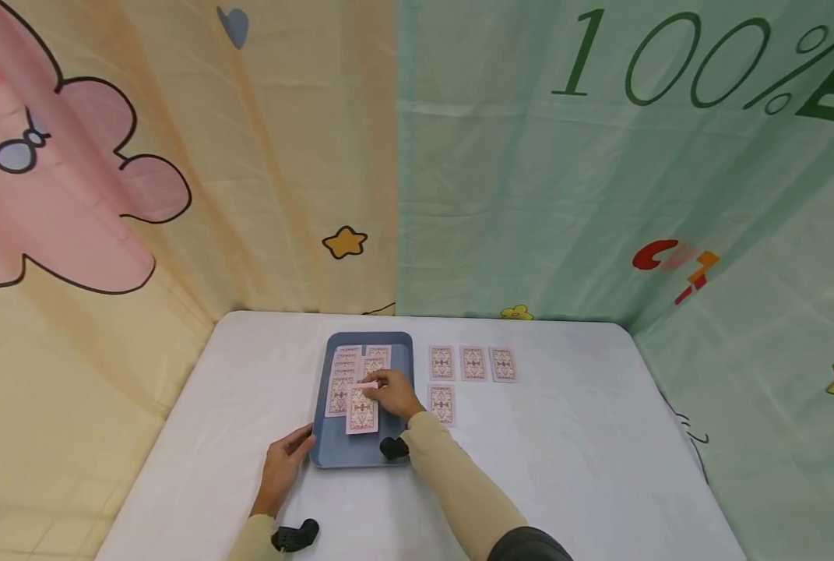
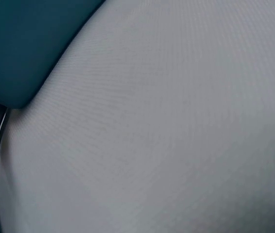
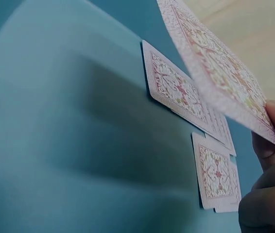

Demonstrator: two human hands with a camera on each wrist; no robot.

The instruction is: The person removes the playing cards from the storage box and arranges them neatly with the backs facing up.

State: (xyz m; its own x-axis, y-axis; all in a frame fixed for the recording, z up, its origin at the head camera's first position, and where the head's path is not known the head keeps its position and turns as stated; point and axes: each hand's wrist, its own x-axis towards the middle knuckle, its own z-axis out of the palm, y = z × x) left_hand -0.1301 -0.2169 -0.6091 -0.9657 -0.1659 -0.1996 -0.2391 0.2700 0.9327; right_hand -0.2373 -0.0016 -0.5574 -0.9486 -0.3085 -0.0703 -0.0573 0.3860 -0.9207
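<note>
My right hand (image 1: 397,393) pinches a playing card (image 1: 363,411) by its far edge, above the blue tray (image 1: 360,452). In the right wrist view the pinched card (image 3: 220,63) tilts over the tray, its patterned back showing and its shadow falling on the tray floor. Overlapping cards (image 1: 339,396) lie in a column along the tray's left side, and a second, shorter column (image 1: 377,361) lies beside it, partly hidden by the hand. My left hand (image 1: 285,467) rests against the tray's left edge near the front corner, fingers fairly straight.
Right of the tray, three face-down cards (image 1: 473,363) form a row on the white tabletop (image 1: 564,452), with one more card (image 1: 441,403) in front of the leftmost. Printed curtains (image 1: 515,195) stand behind and beside the table.
</note>
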